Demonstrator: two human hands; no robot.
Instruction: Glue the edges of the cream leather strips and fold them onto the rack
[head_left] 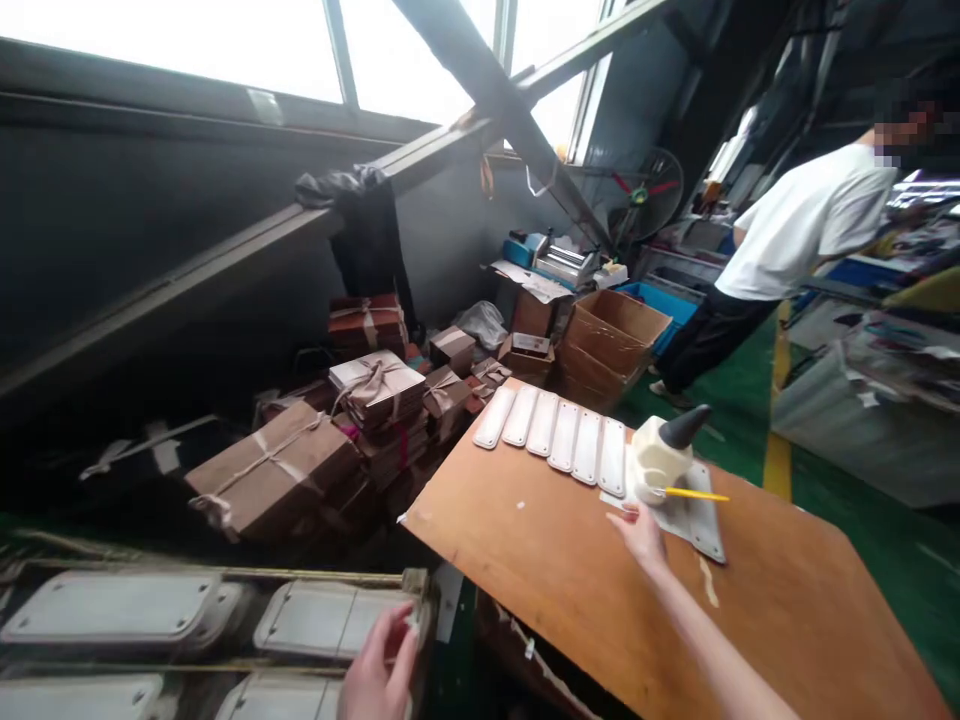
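My left hand (381, 662) is at the lower edge, beside a white rounded panel (319, 615) in the rack on the left. Its fingers are curled toward the thumb, and what they hold, if anything, is too small to make out. My right hand (640, 535) reaches over the brown table with fingers stretched and apart. It is just in front of a cream bottle (660, 462) with a dark cone-shaped tip; I cannot tell whether it touches it. A yellow-handled tool (696, 494) lies across the bottle's front. Several white strips (564, 436) with rounded ends lie in a row to the bottle's left.
Tied brown bundles (281, 462) are stacked behind the rack. Beyond the brown table (585, 590) are an open cardboard box (611, 340), a blue bin (667, 312) and a small machine (564, 262). A person in a white shirt (806, 220) stands at the right.
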